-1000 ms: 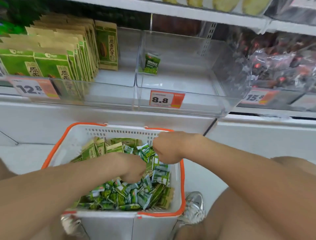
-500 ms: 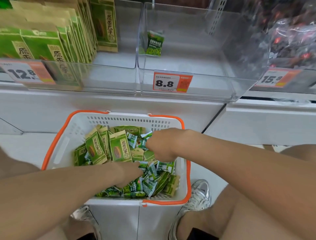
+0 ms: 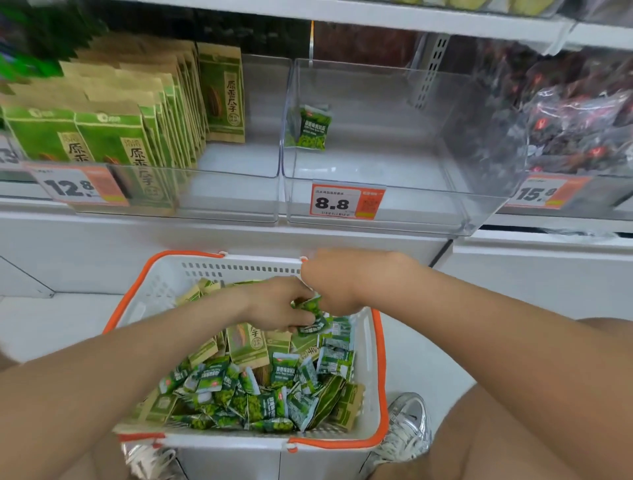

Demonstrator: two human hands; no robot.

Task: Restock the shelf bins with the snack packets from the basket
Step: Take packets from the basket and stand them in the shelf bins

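Both hands meet over the white basket (image 3: 161, 291) of snack packets (image 3: 284, 373). The left hand (image 3: 274, 305) has its grip curled round a few small green ones. The right hand (image 3: 337, 284), fisted, touches them; I cannot tell whether its grip holds any. One lone packet (image 3: 311, 128) stands in the clear bin (image 3: 411, 212) above.

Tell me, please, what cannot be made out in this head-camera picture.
- Right hand: head view, its fingers are hidden beneath its own back; grip on the small green packets unclear.
- 8.8 price tag: head view, fine print too small.
- Dark bags: head view, blurred; print unreadable.
- Top-shelf goods: head view, cut off by the upper edge.
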